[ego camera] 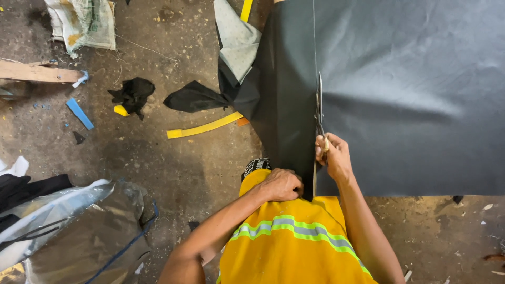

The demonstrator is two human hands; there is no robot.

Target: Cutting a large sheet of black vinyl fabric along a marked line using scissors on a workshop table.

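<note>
scissors in the dark sheet

we see our right hand (pixel 332 156) closed around the handles of a pair of scissors (pixel 319 108), fingers curled tight, the blades pointing toward twelve o'clock along a cut line in the dark grey fabric sheet (pixel 410 89). the sheet spreads from the centre of the view out to three o'clock and up to twelve, lying over the dirty concrete floor (pixel 173 158).

our left hand (pixel 281 184) sits just at eight o'clock of the right one, clenched into a fist that bunches the near edge of the narrower cut strip of fabric (pixel 286 100) and presses it against our yellow vest with reflective bands (pixel 292 236) at six o'clock.

scraps lie around: a yellow strip (pixel 205 127) at ten o'clock of the hands, black cloth scraps (pixel 134 94) further toward ten, a blue strip (pixel 80 113) toward nine, and a clear plastic bag (pixel 68 226) at eight o'clock.
</note>
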